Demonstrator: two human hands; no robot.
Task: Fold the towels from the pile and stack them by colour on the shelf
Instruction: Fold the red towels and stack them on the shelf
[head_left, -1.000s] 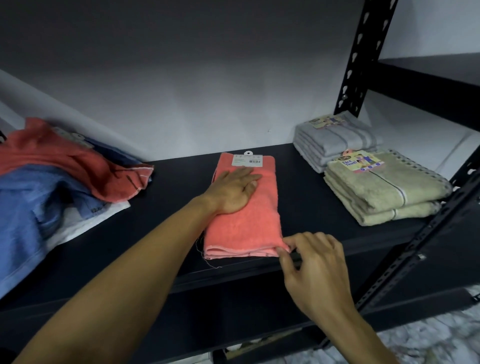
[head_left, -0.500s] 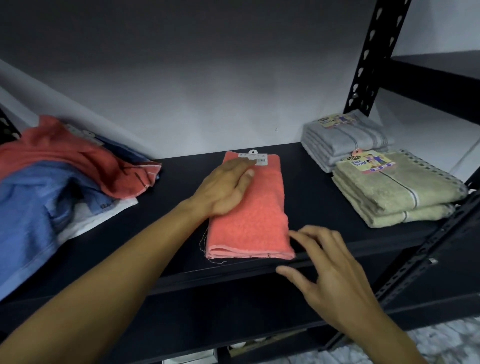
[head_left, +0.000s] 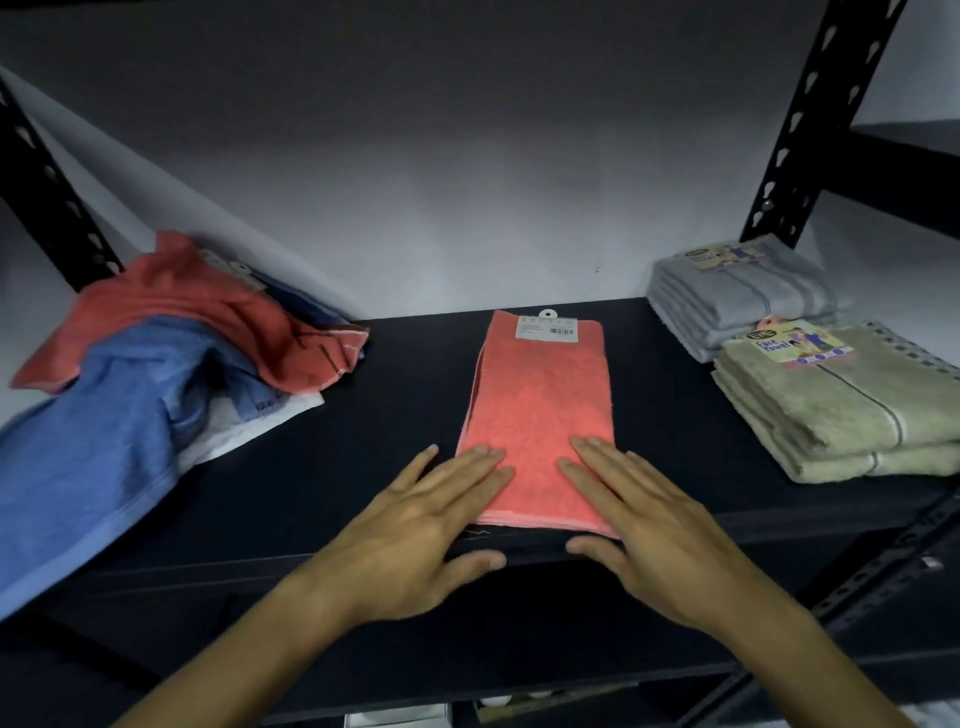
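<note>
Bare forearms reach in from below; left hand (head_left: 415, 530) and right hand (head_left: 649, 525) lie flat, fingers straight and spread, fingertips resting on the near end of the folded coral towel (head_left: 540, 415) mid-shelf (head_left: 395, 395). Unfolded pile (head_left: 156, 364) far left, folded stacks (head_left: 810, 353) far right.

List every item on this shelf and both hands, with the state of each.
coral towel: folded, flat, tag at far end
left hand: open, fingertips on towel's near edge
right hand: open, fingertips on towel's near edge
pile: unfolded, crumpled
grey stack: folded
green stack: folded
shelf: dark, holds all
</note>
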